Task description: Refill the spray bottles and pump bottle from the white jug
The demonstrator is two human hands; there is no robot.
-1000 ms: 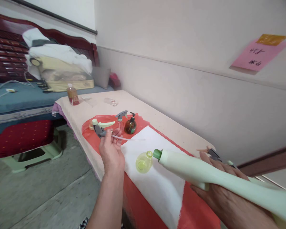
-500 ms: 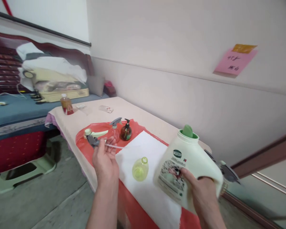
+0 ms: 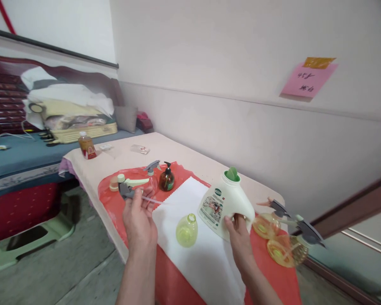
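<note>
1. Jug, earlier tipped, now near upright, right of centre; right hand, fingers closed on it.
2. Left hand, fingers half-curled, holds grey spray head, left of centre.
3. Yellow bottle: lower centre.
4. Pink note, upper right: "45" legible; jug label too small.

Jug: smooth plastic, soft sheen. Sheet left of jug: matt; paper or cloth, can't tell. Red film right of jug: thin plastic by look, low gloss. Flask left of jug: see-through, smooth, glossy; glass or plastic unclear. Trigger further left of jug: matt plastic, straw translucent plastic. Sprayers right of jug: glossy clear bodies, plastic heads. Wall behind jug: smooth, matt. Note above right of jug: matt paper, tape glossy. Stool seat far left of jug: cloth. Headboard behind that: polished wood.
</note>
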